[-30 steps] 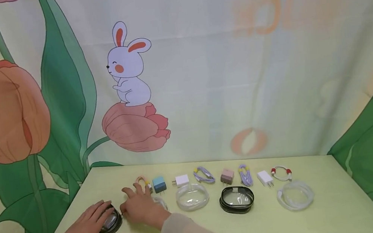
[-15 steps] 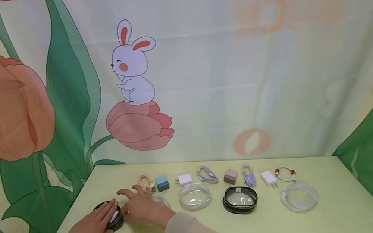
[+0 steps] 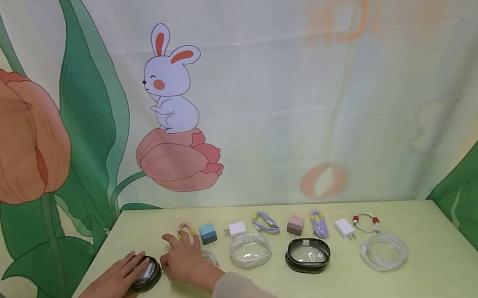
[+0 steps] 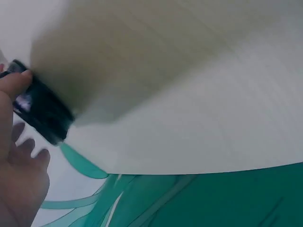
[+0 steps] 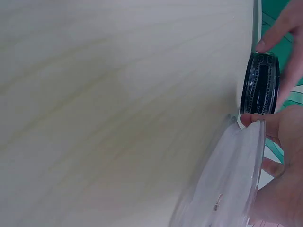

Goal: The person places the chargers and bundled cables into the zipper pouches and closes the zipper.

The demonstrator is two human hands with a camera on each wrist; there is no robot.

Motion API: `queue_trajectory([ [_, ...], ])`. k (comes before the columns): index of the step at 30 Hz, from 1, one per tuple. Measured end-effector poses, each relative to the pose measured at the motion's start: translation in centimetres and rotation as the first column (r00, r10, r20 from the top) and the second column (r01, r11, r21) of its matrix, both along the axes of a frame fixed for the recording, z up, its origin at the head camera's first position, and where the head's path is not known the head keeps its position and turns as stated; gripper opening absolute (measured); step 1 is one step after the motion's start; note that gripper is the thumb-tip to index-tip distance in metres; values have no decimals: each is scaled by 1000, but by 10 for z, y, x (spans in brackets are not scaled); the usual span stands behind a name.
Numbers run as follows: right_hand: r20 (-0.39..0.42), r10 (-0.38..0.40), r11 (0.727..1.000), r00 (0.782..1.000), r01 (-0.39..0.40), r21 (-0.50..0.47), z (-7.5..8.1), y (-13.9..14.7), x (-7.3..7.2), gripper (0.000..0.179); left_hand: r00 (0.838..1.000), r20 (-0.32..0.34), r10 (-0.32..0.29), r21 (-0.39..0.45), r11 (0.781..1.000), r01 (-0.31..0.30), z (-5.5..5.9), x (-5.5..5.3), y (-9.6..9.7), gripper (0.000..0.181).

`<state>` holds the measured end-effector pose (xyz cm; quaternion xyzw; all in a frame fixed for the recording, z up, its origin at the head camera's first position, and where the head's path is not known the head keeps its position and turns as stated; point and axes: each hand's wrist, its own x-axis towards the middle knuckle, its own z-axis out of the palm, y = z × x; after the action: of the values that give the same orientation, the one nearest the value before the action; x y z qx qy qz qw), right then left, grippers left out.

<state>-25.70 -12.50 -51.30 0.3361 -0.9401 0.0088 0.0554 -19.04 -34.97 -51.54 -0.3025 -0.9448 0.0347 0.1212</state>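
A black coiled cable (image 3: pixel 148 278) with a clear middle lies at the left of the table. My left hand (image 3: pixel 112 280) grips it from the left, fingers over its top; the left wrist view shows a digit on the coil (image 4: pixel 45 113). My right hand (image 3: pixel 186 262) is at the coil's right side, other fingers raised and spread. In the right wrist view its low fingertips (image 5: pixel 246 118) come close together by the black coil's edge (image 5: pixel 260 90); whether they pinch it is unclear. A white coiled cable (image 3: pixel 209 257) is partly behind the right hand.
Along the back lie a pink cable (image 3: pixel 185 231), a blue charger (image 3: pixel 208 234), white chargers (image 3: pixel 236 230), a pink charger (image 3: pixel 296 225), purple cables (image 3: pixel 265 224) and a white cable with red ends (image 3: pixel 365 223). Further coils include a clear one (image 3: pixel 250 252) and a black one (image 3: pixel 308 256).
The left hand's fingers slide back left, uncovering more of the black coil. The coil and the right hand shift slightly right. The head view also shifts a little.
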Motion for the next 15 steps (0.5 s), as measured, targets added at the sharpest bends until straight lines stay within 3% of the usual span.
queue_trajectory([
  [2, -4, 9, 1000, 1000, -9, -2, -2, 1, 1, 17, 999, -8, -42, -7, 999, 42, -3, 1, -3, 65],
  [5, 3, 55, 998, 998, -55, 18, -1, 3, 4, 16, 999, -31, -45, -46, 998, 44, -7, 4, -1, 62],
  [10, 31, 109, 994, 994, -110, 21, 5, 2, 16, 15, 997, -73, 32, -85, 996, -38, -7, 8, 9, 59],
  [15, -3, 47, 999, 999, -47, 3, 3, -3, 20, 17, 993, -27, 114, -32, 993, -115, -3, 8, 15, 56],
])
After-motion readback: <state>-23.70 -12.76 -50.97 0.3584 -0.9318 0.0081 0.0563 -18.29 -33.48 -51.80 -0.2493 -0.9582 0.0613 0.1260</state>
